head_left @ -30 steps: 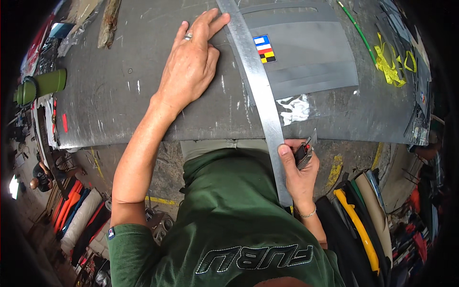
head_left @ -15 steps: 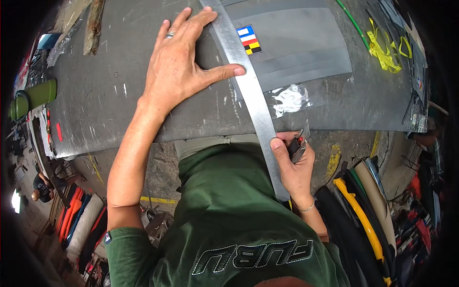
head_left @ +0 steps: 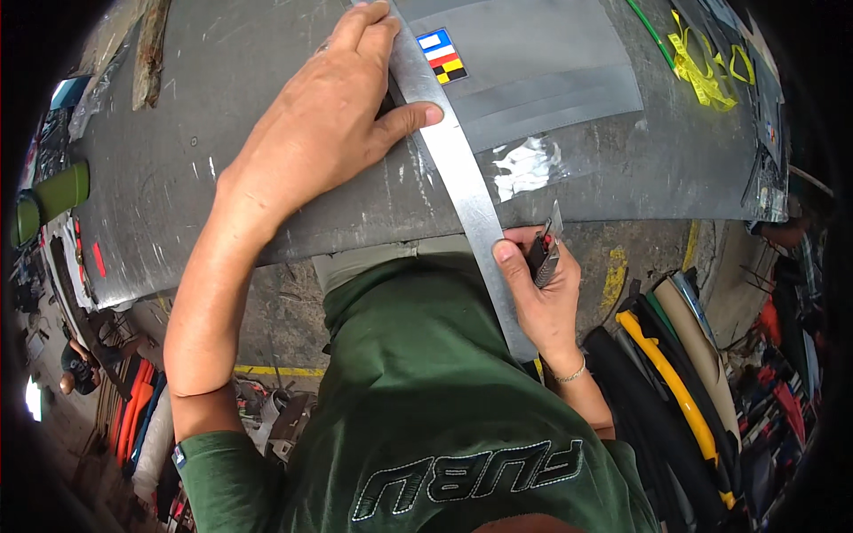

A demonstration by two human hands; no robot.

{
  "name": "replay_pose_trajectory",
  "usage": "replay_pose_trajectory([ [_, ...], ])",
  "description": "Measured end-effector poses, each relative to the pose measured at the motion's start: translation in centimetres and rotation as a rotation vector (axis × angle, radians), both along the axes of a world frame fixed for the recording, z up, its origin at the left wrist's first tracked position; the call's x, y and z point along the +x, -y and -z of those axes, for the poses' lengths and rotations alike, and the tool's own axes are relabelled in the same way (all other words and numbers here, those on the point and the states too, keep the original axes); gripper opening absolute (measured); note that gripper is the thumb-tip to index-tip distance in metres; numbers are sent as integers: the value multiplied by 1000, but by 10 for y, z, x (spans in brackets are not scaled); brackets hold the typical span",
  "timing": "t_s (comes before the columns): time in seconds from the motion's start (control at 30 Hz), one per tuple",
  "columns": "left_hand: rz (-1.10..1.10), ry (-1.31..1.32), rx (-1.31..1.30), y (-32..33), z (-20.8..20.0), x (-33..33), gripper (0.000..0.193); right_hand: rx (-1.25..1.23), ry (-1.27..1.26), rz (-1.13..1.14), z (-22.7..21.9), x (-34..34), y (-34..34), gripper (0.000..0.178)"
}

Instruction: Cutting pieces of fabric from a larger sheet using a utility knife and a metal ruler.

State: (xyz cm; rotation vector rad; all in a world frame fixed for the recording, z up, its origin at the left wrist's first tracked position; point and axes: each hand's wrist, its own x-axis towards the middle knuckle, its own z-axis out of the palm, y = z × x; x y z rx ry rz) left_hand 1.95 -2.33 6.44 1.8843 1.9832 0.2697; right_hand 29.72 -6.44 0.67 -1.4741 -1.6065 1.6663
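A long metal straightedge runs from the worktable past its near edge toward my body. My left hand grips its far part, with the fingers bunched at the left edge and the thumb lying across the top. Near the other end, my right hand has its thumb on the straightedge and also holds a utility knife, blade pointing up and away. To the right of the straightedge lies a grey sheet with a colourful flag-patterned patch. A shiny clear plastic piece adjoins its near side.
The dark, scratched worktable spans the far side. Yellow strapping lies at its right, a green cylinder at its left edge. Rolls of material stand on the floor to my right, others at left. Another person is far left.
My left hand has drawn its spread fingers together onto the straightedge, and its forearm has swung left. The right hand still holds the knife, its blade now turned more upright.
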Motion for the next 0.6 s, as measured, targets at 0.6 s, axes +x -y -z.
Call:
replay_pose_trajectory([
  [0.6,118,-180,-177,-20,-32,28,83,408,234,-253,-57,9,-23,61],
])
